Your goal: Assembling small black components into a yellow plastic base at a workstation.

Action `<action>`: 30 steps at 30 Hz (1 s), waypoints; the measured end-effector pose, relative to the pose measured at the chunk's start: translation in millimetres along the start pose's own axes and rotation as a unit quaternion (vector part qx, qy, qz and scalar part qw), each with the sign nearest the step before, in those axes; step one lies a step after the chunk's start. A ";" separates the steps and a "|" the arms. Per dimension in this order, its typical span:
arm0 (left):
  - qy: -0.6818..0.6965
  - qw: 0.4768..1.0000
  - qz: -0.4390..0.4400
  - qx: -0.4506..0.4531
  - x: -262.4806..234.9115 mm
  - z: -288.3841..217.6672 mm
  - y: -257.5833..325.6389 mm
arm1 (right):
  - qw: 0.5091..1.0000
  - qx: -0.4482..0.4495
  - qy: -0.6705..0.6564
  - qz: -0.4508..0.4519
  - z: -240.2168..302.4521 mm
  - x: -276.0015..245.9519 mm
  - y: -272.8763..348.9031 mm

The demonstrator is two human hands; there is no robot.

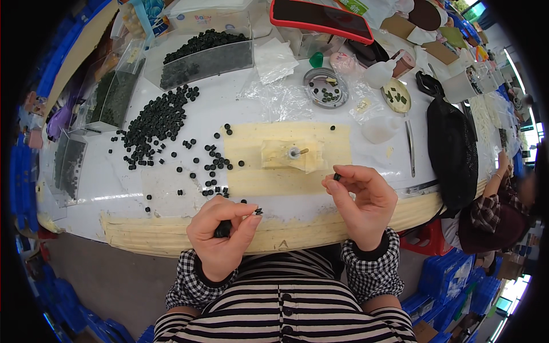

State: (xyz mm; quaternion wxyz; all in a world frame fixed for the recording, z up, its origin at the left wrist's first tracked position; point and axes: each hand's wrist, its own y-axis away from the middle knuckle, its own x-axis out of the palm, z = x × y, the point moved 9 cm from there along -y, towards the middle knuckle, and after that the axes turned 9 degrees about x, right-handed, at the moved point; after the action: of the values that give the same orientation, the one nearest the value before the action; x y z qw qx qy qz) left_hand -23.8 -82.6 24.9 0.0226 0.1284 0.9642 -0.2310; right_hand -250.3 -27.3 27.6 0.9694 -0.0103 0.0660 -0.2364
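Observation:
My left hand (213, 234) is closed above the table's front edge, pinching a small black grooved part (258, 211) between thumb and forefinger. More black parts (223, 229) are tucked under its curled fingers. To the right, my right hand (370, 203) pinches another small black round part (337, 177) at its fingertips. Between and beyond the hands stands a block wrapped in yellowish tape (274, 154), with a metal pin (294, 152) upright on it. Loose black grooved parts (214, 166) are scattered left of the block, next to a large heap (154, 123).
Clear bins of black parts (206, 66) stand at the back left. A phone in a red case (321, 20) leans at the back. Round dishes (325, 88), tweezers (410, 148) and a black mesh pouch (452, 154) lie right. Another person (494, 214) sits far right.

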 end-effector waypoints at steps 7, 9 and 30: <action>-0.008 1.000 0.007 0.010 0.2 -0.8 -0.7 | 0.998 -0.018 0.059 -0.017 2.2 -1.4 -3.8; -0.008 1.000 0.007 0.013 0.1 -2.1 -0.9 | 0.981 -0.035 0.189 -0.030 9.5 -3.3 -13.3; -0.049 0.992 0.045 0.109 7.1 -28.3 -5.4 | 0.960 -0.170 0.193 0.111 49.6 48.4 24.3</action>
State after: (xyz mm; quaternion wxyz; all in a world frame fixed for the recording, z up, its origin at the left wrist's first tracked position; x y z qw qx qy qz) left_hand -31.6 -72.8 51.9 0.0657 0.1619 0.9244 -0.3392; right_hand -190.1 -28.6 69.5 0.9421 -0.1219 0.2923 -0.1102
